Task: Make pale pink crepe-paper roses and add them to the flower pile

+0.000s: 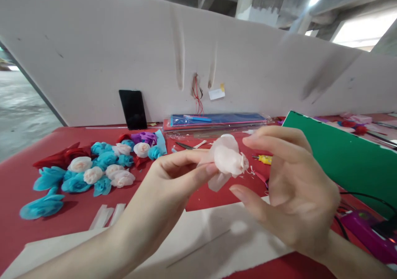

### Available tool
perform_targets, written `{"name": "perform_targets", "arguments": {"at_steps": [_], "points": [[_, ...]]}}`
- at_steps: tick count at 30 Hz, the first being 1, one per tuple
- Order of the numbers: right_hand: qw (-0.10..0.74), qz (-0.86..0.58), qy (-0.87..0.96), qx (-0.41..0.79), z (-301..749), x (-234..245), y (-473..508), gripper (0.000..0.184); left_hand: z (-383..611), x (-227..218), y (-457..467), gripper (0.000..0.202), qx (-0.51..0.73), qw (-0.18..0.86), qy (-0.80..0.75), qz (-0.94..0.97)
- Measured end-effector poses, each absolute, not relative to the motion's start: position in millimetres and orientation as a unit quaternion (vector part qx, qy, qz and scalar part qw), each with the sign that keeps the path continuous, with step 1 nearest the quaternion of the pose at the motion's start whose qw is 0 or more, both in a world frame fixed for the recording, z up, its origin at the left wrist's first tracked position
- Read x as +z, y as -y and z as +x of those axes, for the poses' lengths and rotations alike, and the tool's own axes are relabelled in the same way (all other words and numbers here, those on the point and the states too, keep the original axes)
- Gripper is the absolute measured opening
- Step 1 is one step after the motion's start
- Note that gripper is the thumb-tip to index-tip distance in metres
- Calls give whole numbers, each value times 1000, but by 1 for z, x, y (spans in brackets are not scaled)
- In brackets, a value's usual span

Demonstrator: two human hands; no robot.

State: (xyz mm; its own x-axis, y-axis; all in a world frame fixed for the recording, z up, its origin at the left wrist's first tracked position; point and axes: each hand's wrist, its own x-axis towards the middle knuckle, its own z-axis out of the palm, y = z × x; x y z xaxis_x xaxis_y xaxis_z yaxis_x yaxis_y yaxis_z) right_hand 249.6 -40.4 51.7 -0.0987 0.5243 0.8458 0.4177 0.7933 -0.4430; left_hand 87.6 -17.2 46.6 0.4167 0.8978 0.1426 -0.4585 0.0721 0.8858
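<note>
Between the thumb and fingers of my left hand (pixel 167 188) is a pale pink fabric flower (pixel 228 160), held up over the table with its bud end pointing right and loose petals around it. My right hand (pixel 288 188) stands just right of the flower, thumb and fingers spread apart around a gap, with nothing in it. Below both hands lies a sheet of cream paper (pixel 198 246) with a thin stick or wire (pixel 198 248) on it. A yellow-handled tool (pixel 265 159) shows partly behind my right hand.
Blue, pale pink, red and purple fabric flowers (pixel 105 160) lie in a heap at left. A black phone (pixel 132 109) leans on the white partition (pixel 108 47). A green board (pixel 338 159) stands at right, near a purple power strip (pixel 369 233) with cables.
</note>
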Motion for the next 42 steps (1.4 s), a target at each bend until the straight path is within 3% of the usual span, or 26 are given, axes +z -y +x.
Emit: {"name": "perform_targets", "arguments": {"at_steps": [8, 20, 42], "points": [[553, -324, 766, -51, 251, 49, 38, 38, 87, 42, 16, 12, 468, 676, -247, 513], [574, -306, 752, -104, 245, 47, 32, 25, 87, 43, 16, 15, 493, 672, -263, 487], [606, -293, 738, -42, 244, 46, 38, 31, 87, 45, 25, 20, 558, 494, -274, 608]]}}
